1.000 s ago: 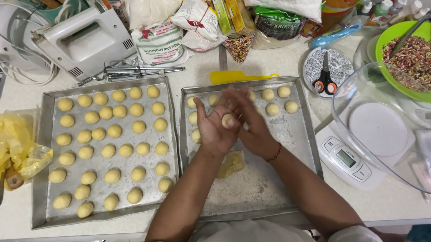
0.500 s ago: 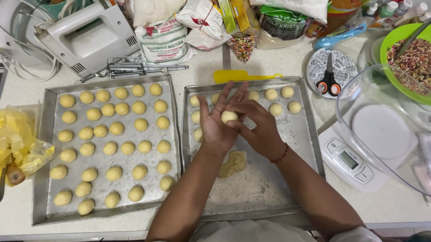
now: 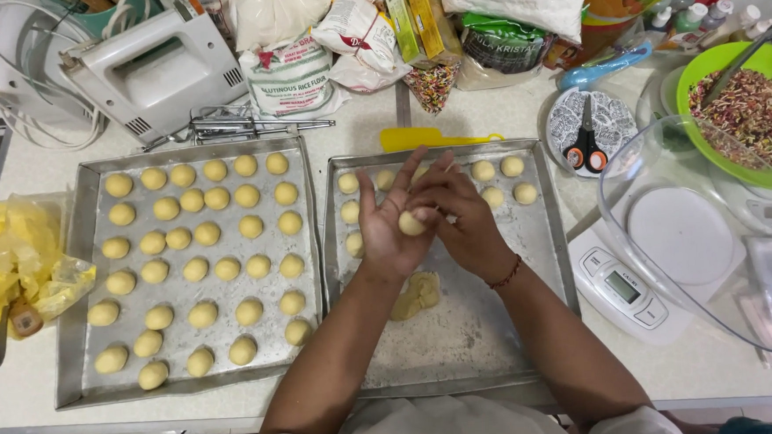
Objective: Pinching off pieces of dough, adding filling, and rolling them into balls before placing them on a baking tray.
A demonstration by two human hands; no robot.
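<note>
Dough ball (image 3: 411, 223) is sitting at frame centre, over the right tray (image 3: 463, 345). Left hand (image 3: 391, 225) is lying palm up, fingers spread wide, with the ball resting on the palm. Right hand (image 3: 456, 218) is curling over the ball from the right, fingertips touching it; a red band is showing on that wrist. Both hands are hovering above the tray's upper half.

Right tray: a lump of dough (image 3: 416, 293) is lying just below the hands; a few finished balls (image 3: 512, 166) are sitting along the top edge and down the left side.

Left tray (image 3: 80, 347): filling most of the left of the frame, with rows of balls (image 3: 199, 269) covering it.

Yellow spatula (image 3: 426, 138) is lying just above the right tray. Scissors (image 3: 587, 149) are resting on a patterned plate, upper right. Green bowl (image 3: 697, 95) of mixed filling is sitting at far right, scale (image 3: 636, 283) below it. Hand mixer (image 3: 145, 71) is lying upper left; yellow bag (image 3: 10, 263) at the left edge of the table (image 3: 25, 394).
</note>
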